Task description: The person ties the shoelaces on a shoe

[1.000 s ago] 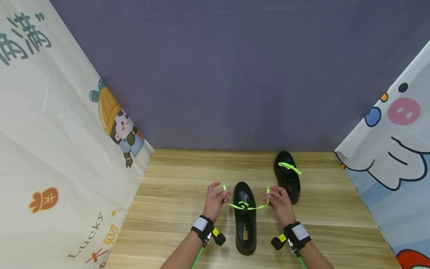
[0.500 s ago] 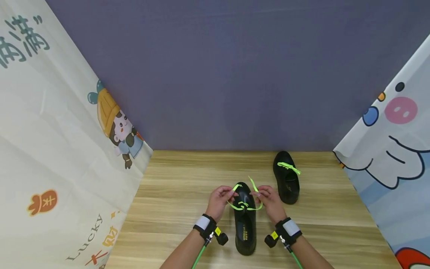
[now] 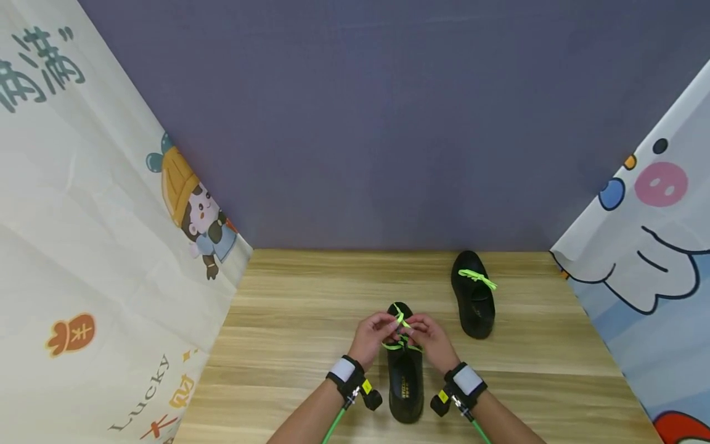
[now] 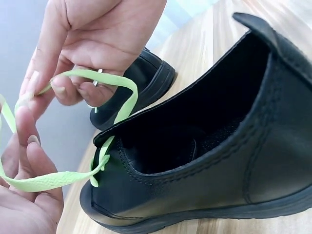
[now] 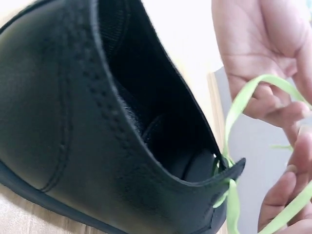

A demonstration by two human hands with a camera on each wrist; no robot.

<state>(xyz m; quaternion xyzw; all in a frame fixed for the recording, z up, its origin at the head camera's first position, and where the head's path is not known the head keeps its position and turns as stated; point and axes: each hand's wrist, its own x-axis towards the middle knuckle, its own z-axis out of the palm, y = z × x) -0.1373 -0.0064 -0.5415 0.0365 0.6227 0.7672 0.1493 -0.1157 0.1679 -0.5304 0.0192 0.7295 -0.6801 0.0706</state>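
Bright green laces [image 4: 46, 183] are rising from the front of a black shoe [image 3: 405, 376] and curving out in two strands, while a person's left hand [image 3: 373, 339] and right hand [image 3: 434, 342] are meeting over the toe half of that shoe. The left hand is gripping the laces between thumb and fingers, and the right hand is pinching them too, the fingertips of both coming so close together that which strand each is holding cannot be told for sure. Just beyond the fingertips, part of the laces is crossing over itself above the toe. The black shoe is standing upright on the wood-grained counter [image 3: 305, 296], its toe facing away from the person, with gold lettering [image 3: 405, 387] showing inside. A second shoe [image 3: 478, 317], also black, is standing apart beyond the right hand, near the counter's far edge, with matching green ties [image 3: 477, 278] lying bunched across its front. Dark wristbands [image 3: 355, 369] with pale patches are circling both wrists, each carrying a small camera [image 3: 372, 400]. Grey-blue cloth [image 3: 388, 123] is hanging behind, and white printed sheets [image 3: 83, 246] are flanking it on both sides
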